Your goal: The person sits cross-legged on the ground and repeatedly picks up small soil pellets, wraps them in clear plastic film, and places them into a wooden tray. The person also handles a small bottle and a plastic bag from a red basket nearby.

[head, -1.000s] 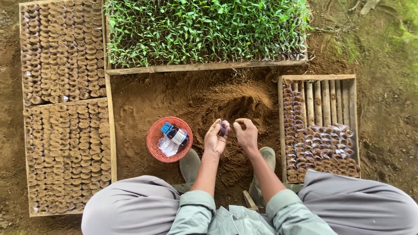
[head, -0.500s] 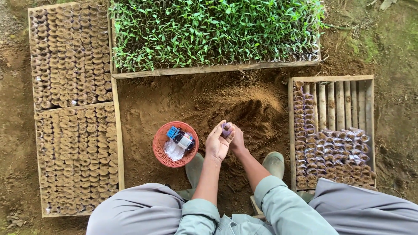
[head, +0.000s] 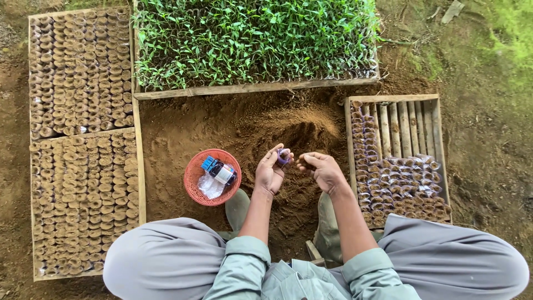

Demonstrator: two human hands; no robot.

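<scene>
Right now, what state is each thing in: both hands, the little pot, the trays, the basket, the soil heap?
left hand: palm up, pinching a small pot
small pot: at the left fingertips, fill unclear
right hand: curled, holding soil by the look of it
wooden tray on the right: partly filled, slats bare at top
two left trays: packed with soil-filled pots
seedling tray: full of green seedlings
red basket: upright, holding small packets
soil heap: scooped hollow

blue packet, clear bag, red basket

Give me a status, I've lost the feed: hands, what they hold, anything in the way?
Left hand pinching a small clear pot at the fingertips. Right hand loosely closed, contents unclear. Both over the soil heap. Red basket beside the left hand, not touching.
</scene>
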